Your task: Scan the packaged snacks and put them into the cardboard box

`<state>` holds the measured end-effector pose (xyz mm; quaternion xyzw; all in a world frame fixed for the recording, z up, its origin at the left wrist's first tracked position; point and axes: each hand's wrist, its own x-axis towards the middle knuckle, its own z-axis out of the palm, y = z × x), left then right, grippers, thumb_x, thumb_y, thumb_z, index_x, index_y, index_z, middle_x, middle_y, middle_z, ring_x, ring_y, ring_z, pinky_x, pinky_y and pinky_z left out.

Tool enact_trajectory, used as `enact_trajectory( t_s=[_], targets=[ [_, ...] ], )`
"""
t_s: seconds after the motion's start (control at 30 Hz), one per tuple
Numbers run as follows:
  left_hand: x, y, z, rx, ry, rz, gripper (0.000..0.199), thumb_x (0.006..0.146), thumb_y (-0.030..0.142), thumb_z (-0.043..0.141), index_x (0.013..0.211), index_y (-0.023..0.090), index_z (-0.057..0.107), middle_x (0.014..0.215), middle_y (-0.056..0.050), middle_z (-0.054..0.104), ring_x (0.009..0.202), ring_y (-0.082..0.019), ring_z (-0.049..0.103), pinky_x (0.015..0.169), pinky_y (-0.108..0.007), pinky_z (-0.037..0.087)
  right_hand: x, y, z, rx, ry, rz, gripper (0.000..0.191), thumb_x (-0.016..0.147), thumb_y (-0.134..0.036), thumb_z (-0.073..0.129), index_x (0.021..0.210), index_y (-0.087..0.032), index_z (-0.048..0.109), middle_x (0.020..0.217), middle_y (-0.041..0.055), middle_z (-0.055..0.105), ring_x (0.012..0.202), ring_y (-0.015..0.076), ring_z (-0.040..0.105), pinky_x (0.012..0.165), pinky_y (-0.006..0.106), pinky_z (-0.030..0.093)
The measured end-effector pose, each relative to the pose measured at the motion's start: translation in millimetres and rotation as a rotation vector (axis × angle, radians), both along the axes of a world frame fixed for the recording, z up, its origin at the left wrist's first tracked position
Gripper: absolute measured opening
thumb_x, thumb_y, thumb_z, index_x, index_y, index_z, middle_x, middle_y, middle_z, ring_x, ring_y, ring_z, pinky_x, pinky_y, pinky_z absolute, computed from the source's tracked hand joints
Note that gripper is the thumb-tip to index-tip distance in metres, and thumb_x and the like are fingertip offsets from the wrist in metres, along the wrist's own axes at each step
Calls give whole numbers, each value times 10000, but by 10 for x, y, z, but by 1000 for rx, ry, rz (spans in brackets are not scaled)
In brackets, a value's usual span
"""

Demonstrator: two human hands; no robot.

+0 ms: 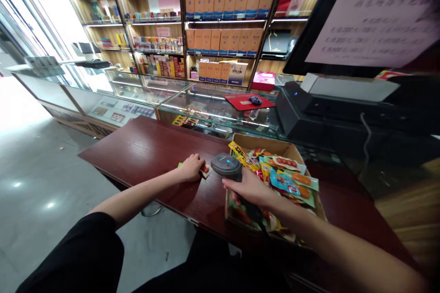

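A small snack packet (205,171) is held by the curled fingers of the left hand (191,167), left of the cardboard box (271,143). A barcode scanner (227,167) is gripped by the wrapped fingers of the right hand (252,187), above the box's left edge. The box, filled with packaged snacks (283,182), is carried by the dark-red surface (140,146); beyond it, a glass display case (206,103) is seen.

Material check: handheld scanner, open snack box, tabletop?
Scanner: likely dark molded plastic, fairly smooth, judging by its rounded shell and soft sheen.
Snack box: probably cardboard, matte; plain brown walls with thin edges.
Tabletop: glossy reddish-brown, with streaky light reflections; could be varnished wood or a wood-look laminate, can't tell which.
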<state>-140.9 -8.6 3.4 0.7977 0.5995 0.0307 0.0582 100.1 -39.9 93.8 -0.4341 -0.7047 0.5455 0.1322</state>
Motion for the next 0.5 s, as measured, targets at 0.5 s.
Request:
enact_trajectory(
  t_s=[0.5],
  targets=[
    [-352,439,648,-617,-1250,366,508,393,325,914,761,126,625,821,-68,716,763,-196,682,674,-320,559,212,5,209,41,11,-90,170,791,-319,615,750,-183,522,444,-41,553,359,110,520,381,211,427]
  ],
)
